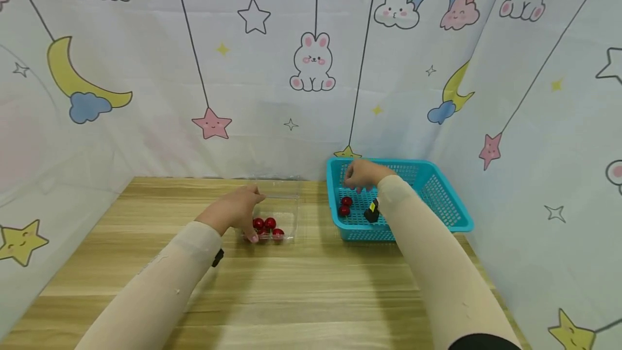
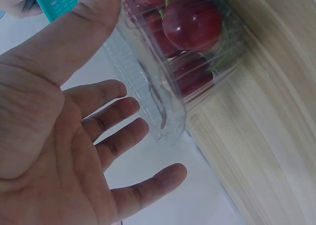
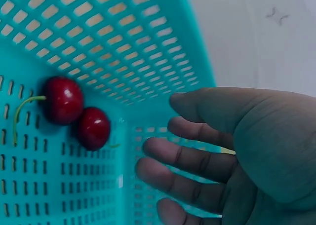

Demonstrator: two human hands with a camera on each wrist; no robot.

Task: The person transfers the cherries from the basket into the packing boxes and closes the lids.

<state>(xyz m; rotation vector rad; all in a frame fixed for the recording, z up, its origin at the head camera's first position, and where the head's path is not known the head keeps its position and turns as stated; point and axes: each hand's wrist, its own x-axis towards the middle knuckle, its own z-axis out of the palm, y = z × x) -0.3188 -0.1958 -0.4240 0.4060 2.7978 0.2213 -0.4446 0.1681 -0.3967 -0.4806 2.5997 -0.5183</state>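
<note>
Turquoise plastic forms the basket [image 1: 444,193], right on the wooden table [image 1: 301,290], before a printed curtain [image 1: 272,69]. From above, I see the right hand [image 1: 365,173] over it, its wrist camera [image 1: 371,212] hiding some of the floor. Two cherries [image 1: 344,210] lie inside, one behind the other; the basket's length runs crosswise. The left hand [image 1: 233,210] spans the left side of a clear box [image 1: 288,216] with other cherries [image 1: 270,223].

From the left wrist, the thumb crosses the rim, fingers straight and spread, gripping nothing; glossy red fruit shows through plastic.

From the right wrist, loosely bent fingers hold nothing. The basket's pair touch, dark and shiny, a green stem [image 3: 20,106] curving away from the hand.
</note>
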